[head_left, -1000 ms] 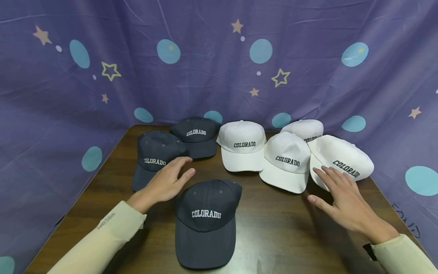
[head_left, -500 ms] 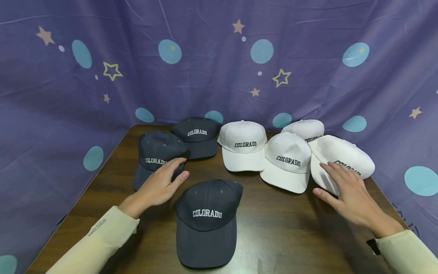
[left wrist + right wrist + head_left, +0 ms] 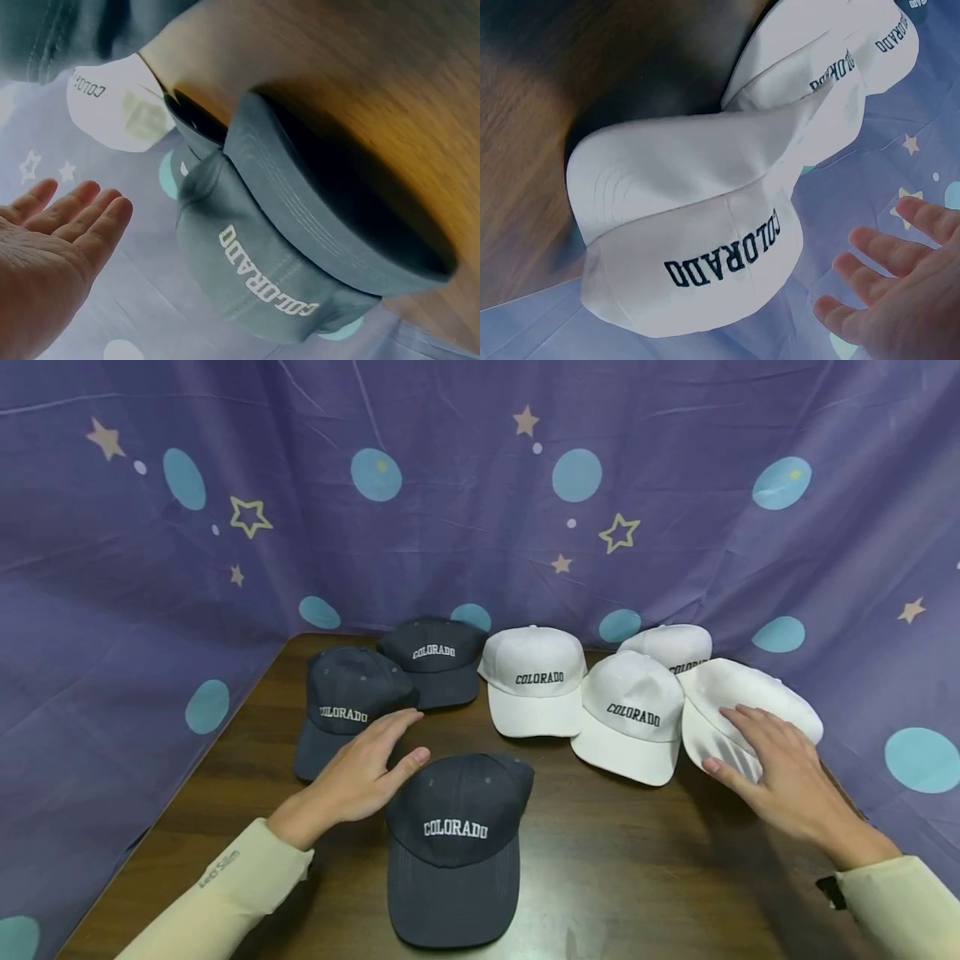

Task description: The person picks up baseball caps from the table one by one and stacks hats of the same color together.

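Clock centred on the near dark cap (image 3: 455, 860), 12 toward the backdrop (image 3: 480, 560): we've got that cap upright on the table (image 3: 615, 860), brim to 6. Left dark cap (image 3: 348, 689) at about 11, rear dark cap (image 3: 431, 652) at 12. White side: inner white cap (image 3: 534, 660) at 1, middle white cap (image 3: 630, 697) at 2, back white cap (image 3: 670, 643) between 1 and 2, outer white cap (image 3: 750, 687) just past 2, canted, brim toward 8. Our left hand (image 3: 356, 777) is at 10, fingers extended side by side, thumb spread, nothing held; it overlaps the left dark cap in the head view, but the left wrist view shows a gap. Our right hand (image 3: 791, 777) is between 2 and 3, fingers loosely spread, nothing held; again a gap to the outer white cap in the right wrist view. To handle these well, we'd pinch brims, thumb below, fingers on top; crowns look soft and would likely crease. Outer white cap's brim crowds the middle white one, so we'd lift before sliding, else the neighbour may drag. Left thumb sits close to the near dark crown: we'd raise that wrist before sweeping toward 3.
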Action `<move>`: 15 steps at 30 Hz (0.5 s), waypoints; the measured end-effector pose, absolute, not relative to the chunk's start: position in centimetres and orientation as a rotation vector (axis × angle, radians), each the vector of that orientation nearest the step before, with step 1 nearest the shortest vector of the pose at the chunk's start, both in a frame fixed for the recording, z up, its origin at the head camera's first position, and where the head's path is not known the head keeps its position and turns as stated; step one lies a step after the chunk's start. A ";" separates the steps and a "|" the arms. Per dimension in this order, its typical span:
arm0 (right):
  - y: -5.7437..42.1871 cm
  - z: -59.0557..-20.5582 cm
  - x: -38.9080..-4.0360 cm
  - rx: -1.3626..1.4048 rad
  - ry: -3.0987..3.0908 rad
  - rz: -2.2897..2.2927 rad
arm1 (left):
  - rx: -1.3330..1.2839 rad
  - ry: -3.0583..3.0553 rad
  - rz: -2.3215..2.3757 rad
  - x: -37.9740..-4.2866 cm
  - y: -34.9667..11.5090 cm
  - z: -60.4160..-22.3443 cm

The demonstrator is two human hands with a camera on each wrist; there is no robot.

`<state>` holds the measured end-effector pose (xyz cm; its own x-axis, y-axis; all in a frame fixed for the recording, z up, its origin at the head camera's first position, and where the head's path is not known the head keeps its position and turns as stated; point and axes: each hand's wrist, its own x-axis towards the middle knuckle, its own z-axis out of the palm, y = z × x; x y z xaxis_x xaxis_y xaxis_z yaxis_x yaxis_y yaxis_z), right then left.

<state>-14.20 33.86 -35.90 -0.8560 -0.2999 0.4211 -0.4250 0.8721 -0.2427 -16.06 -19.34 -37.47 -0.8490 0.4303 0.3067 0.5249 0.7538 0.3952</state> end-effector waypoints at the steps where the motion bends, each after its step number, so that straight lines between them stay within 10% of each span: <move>1: 34.0 -35.8 -14.3 0.534 -2.667 0.468 | -0.762 -2.758 -0.712 -16.0 -19.2 -37.5; 15: 36.4 -35.1 -16.3 0.425 -2.665 0.544 | -0.800 -2.761 -0.721 -15.8 -18.2 -37.5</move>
